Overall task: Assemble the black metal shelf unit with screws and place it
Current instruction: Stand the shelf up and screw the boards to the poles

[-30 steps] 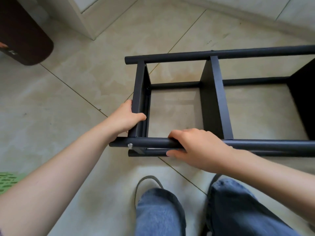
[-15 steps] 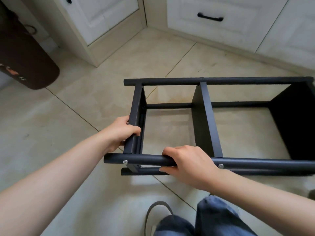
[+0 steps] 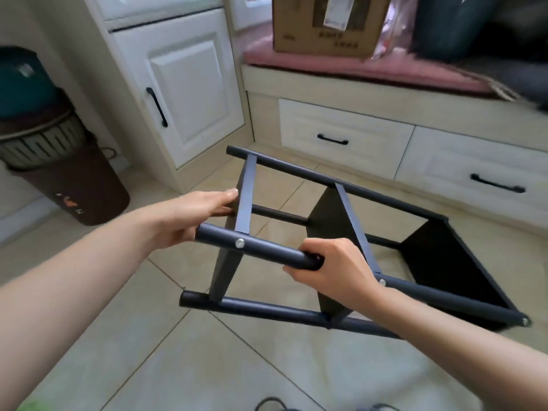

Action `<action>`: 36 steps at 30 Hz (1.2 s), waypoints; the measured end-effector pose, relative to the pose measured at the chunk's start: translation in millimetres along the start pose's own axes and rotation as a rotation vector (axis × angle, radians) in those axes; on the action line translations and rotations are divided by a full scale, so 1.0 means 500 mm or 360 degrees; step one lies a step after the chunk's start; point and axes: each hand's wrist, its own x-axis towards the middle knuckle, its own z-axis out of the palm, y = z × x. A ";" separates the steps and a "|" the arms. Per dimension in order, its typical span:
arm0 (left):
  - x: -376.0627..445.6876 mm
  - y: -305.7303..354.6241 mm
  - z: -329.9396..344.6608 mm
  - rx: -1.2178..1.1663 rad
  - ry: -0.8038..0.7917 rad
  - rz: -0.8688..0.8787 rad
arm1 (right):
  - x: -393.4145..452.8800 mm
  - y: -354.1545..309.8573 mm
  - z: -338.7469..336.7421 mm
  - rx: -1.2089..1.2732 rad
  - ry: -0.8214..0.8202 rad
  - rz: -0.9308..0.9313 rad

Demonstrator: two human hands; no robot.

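Head cam: shelf unit (image 3: pixel 335 221) tilted, R hand (image 3: pixel 335 269) clenched round tube, L hand (image 3: pixel 192 215) fingers on end panel, partly hidden.

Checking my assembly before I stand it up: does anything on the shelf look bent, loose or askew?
Nothing stands out. The shelf is tilted only because the left hand and right hand hold it off the floor. Its tubes look straight, and the screw sits flush. The frame is blurred, so small gaps can't be ruled out.

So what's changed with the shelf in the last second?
The black shelf unit has tipped: its left end is raised and it sits skewed. The view has swung up toward the cabinets. Unchanged: left hand grips the end panel, right hand the near tube.
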 end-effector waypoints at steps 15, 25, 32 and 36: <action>-0.169 0.022 0.144 0.0397 0.0454 0.0923 | 0.003 -0.069 -0.158 0.0334 0.0242 0.0031; -0.164 0.168 0.193 0.0893 0.1015 0.1370 | -0.029 -0.067 -0.252 0.0719 0.0276 0.0114; -0.176 0.250 0.255 0.1101 0.0905 0.1681 | -0.112 -0.052 -0.311 0.0671 0.0196 0.0298; -0.184 0.280 0.302 0.1144 0.0923 0.1769 | -0.147 -0.040 -0.334 0.0656 0.0336 0.0493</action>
